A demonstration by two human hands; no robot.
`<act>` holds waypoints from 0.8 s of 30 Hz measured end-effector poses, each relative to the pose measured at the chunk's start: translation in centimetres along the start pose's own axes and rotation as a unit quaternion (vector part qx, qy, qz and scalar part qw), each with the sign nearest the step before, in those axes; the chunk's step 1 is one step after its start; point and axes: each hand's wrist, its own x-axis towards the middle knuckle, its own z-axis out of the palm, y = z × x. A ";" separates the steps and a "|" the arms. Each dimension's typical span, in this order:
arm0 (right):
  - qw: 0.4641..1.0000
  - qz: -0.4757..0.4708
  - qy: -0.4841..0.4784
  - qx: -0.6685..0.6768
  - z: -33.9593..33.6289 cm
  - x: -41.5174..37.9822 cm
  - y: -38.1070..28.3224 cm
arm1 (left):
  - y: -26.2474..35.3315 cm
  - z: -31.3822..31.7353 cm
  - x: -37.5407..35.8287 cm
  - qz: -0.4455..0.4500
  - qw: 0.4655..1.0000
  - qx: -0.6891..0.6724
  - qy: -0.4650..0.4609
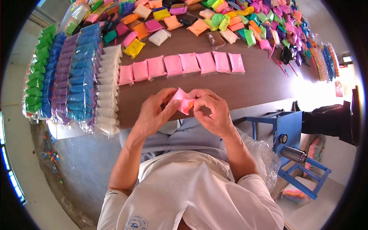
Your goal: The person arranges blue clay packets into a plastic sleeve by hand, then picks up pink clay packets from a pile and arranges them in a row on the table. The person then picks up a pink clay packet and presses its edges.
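Between my two hands, above the table's near edge, is a small pink packet point(180, 96), tilted and partly covered by fingers. My left hand point(158, 111) pinches its left side between thumb and fingers. My right hand point(212, 112) is closed at its right side, thumb and forefinger pressed together where a small orange patch shows. Just beyond the hands, a row of several pink packets point(174, 66) in clear wrap lies side by side on the brown table point(253, 86).
A heap of packets in many colours point(218, 21) covers the table's far side. Long bundles of green point(37, 73), blue, purple and white packets point(108, 86) stand at the left. A blue stool point(285, 130) with a metal flask point(294, 154) is at the right, near a dark-clothed leg point(329, 120).
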 end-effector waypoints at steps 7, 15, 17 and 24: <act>0.997 -0.035 0.066 0.027 1.2 0.1 1.1 | 1.0 0.4 0.6 -0.053 0.995 -0.081 0.005; 0.920 0.264 0.148 0.249 2.3 -2.1 -2.1 | 0.6 3.0 0.7 -0.063 0.983 -0.152 0.082; 0.932 0.229 0.194 0.203 2.6 -1.8 -1.0 | 0.9 3.2 0.7 -0.061 0.986 -0.139 0.064; 0.990 0.098 0.092 -0.050 0.5 -1.3 -0.1 | 1.6 2.8 1.1 -0.092 0.989 -0.118 -0.004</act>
